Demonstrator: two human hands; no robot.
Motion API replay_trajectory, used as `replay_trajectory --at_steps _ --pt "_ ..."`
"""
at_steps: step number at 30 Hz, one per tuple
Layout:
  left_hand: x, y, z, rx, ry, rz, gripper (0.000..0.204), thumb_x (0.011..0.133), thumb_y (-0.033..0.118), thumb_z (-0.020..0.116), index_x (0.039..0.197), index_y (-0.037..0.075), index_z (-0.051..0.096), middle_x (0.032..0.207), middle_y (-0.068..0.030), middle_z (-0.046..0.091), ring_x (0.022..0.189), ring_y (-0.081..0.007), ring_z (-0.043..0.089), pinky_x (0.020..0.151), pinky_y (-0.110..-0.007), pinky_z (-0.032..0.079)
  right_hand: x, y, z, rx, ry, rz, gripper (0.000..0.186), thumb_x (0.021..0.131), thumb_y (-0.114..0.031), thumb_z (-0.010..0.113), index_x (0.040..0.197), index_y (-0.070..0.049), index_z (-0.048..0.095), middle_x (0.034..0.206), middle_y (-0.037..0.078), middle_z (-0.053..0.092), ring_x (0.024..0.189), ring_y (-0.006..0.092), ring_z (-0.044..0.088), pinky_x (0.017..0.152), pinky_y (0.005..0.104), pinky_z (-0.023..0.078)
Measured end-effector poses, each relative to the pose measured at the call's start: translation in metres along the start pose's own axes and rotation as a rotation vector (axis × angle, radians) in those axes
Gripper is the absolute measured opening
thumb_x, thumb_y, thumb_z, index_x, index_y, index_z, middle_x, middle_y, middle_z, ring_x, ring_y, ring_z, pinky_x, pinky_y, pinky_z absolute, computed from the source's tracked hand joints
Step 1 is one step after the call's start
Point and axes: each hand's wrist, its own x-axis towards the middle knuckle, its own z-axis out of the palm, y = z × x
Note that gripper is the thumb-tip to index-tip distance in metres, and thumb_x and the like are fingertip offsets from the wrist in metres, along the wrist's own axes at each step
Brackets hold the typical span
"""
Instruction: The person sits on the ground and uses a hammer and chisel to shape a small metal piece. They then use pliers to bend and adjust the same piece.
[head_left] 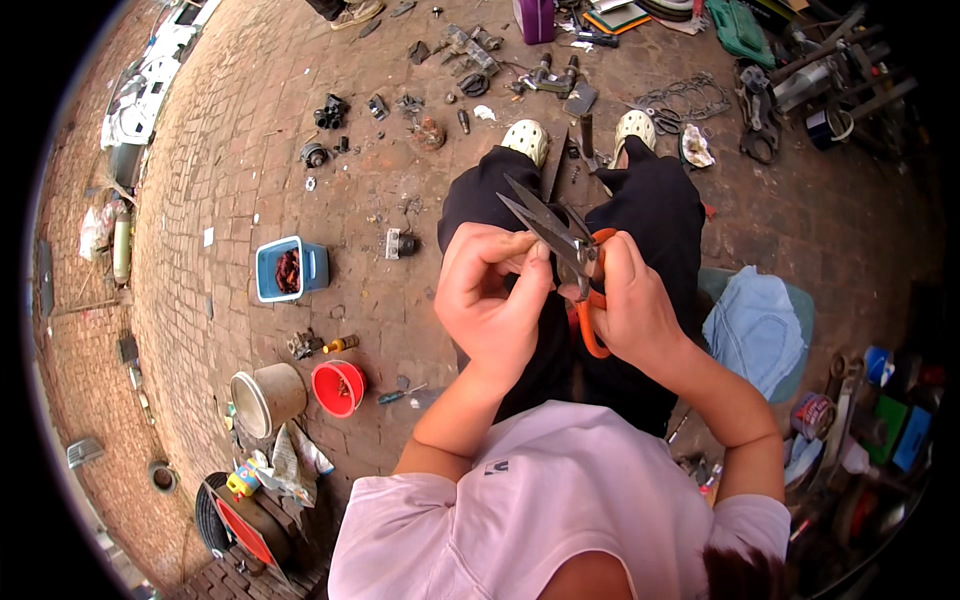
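Observation:
Large scissors with orange handles and grey blades are held over my lap, blades apart and angled up to the left. My right hand grips their handles. My left hand is closed beside the blades, thumb and index finger pinched near the lower blade; what they hold, if anything, is too small to make out. Below are my dark trousers and two light perforated clogs.
Metal parts lie scattered over the brick ground. At left are a blue tub, a red bucket and a white bucket. At right are a light blue cloth and piled tools. Someone's foot shows at the top.

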Motion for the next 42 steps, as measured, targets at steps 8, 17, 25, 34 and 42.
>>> replay_trajectory --at_steps 8,17,25,34,42 --pt "0.01 0.01 0.006 -0.472 0.042 -0.376 0.005 0.087 -0.008 0.064 0.089 -0.004 0.063 0.085 -0.0043 0.059 0.061 -0.0083 0.058 0.056 -0.02 0.048 0.003 -0.006 -0.008 0.04 0.06 0.036 0.059 0.076 -0.032 0.082 0.105 0.003 0.045 0.097 0.019 0.049 0.077 0.0414 0.06 0.061 0.0445 0.049" --pt "0.014 0.007 0.005 -0.438 0.073 -0.449 0.002 0.09 -0.003 0.06 0.089 -0.004 0.061 0.075 -0.0074 0.064 0.054 -0.0108 0.056 0.05 -0.023 0.047 0.008 -0.014 -0.018 -0.142 0.089 0.012 0.063 0.069 -0.035 0.085 0.104 0.002 0.048 0.1 0.017 0.05 0.079 0.0373 0.061 0.063 0.0427 0.05" --pt "0.012 0.005 0.0 -0.341 0.045 -0.361 0.004 0.088 -0.007 0.059 0.089 -0.003 0.059 0.076 -0.0057 0.063 0.057 -0.0089 0.057 0.053 -0.021 0.048 0.009 -0.015 -0.022 -0.16 0.051 -0.006 0.062 0.072 -0.036 0.083 0.105 0.003 0.048 0.1 0.017 0.051 0.077 0.0371 0.061 0.063 0.0418 0.051" --pt "0.011 0.008 0.004 -0.316 0.076 -0.362 0.01 0.086 -0.011 0.06 0.086 -0.002 0.058 0.076 -0.0007 0.057 0.059 -0.0043 0.056 0.054 -0.02 0.051 0.009 -0.016 -0.02 -0.166 0.042 0.024 0.061 0.073 -0.036 0.082 0.103 0.003 0.047 0.101 0.018 0.049 0.079 0.0378 0.061 0.065 0.042 0.051" --pt "0.005 0.005 0.008 -0.291 0.105 -0.334 0.009 0.087 -0.011 0.059 0.086 -0.002 0.057 0.078 -0.0015 0.057 0.06 -0.0043 0.056 0.054 -0.02 0.051 0.009 -0.017 -0.018 -0.191 0.045 0.04 0.06 0.074 -0.032 0.083 0.104 0.004 0.046 0.102 0.018 0.048 0.083 0.0382 0.06 0.066 0.0426 0.051"
